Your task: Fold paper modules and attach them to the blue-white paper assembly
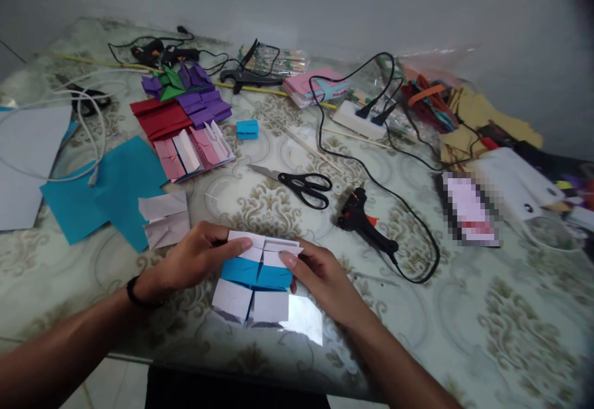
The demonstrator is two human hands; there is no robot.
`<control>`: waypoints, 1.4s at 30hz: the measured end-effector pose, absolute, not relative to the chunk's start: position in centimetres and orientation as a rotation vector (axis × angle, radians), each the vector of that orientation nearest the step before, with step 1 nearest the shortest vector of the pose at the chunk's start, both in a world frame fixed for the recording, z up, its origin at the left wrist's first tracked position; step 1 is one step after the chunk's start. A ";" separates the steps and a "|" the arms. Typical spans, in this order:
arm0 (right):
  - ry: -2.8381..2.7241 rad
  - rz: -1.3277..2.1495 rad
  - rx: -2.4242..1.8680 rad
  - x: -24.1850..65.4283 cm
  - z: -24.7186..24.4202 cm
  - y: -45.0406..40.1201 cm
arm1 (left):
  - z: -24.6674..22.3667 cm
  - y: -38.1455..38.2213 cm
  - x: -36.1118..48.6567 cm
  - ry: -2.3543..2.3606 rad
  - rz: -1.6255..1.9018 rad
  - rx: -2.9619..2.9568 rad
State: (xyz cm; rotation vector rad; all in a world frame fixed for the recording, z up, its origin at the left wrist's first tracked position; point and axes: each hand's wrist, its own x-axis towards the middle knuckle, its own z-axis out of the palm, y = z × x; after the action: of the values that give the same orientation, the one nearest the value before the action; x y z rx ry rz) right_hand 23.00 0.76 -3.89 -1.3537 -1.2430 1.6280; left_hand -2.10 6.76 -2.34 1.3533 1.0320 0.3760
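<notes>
A folded paper piece (257, 276) in white and blue bands, with a slit down its middle, is held between both hands above the table's near part. My left hand (204, 251) grips its top left corner, thumb lying on the white band. On the top right, my right hand (320, 276) pinches the white flap, its other fingers behind the paper. A pale folded paper (164, 218) lies just left of my left hand. Black-handled scissors (297, 185) and a black glue gun (366, 223) rest beyond the hands.
Blue sheets (111, 186) and a white sheet (30, 167) lie left. Folded pink (195, 152), red (160, 118) and purple papers (204, 107) stand behind. A white power strip (359, 119) with black cords is at the back, near a pixelated phone-like object (469, 208).
</notes>
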 end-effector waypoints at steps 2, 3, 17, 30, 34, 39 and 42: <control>-1.258 1.604 -1.379 23.1 -3.9 0.7 | -2.4 6.8 -2.0 0.988 0.331 1.278; -1.258 1.586 -1.392 23.1 -3.9 0.7 | -2.4 6.8 -1.9 0.963 0.317 1.250; -1.344 1.503 -1.439 22.9 -4.2 0.6 | -3.0 6.8 -1.5 0.936 0.362 1.312; -1.464 0.837 -1.381 25.1 -4.0 2.0 | -2.1 8.0 -2.8 1.218 0.814 2.228; -1.837 0.786 -1.192 23.9 -4.0 1.5 | -2.3 6.6 -1.9 1.030 0.752 2.499; -2.153 0.789 -1.060 22.3 -5.0 1.1 | -4.6 4.6 -0.2 1.003 0.350 2.746; -2.184 0.790 -1.077 22.2 -5.2 1.0 | -5.5 4.3 0.2 1.038 0.232 2.798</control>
State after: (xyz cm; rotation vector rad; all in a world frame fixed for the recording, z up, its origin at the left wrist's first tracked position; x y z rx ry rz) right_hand 22.17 1.01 -5.20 -1.0765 -2.1836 0.7903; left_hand 0.18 4.28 -5.46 2.7983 1.0380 0.2319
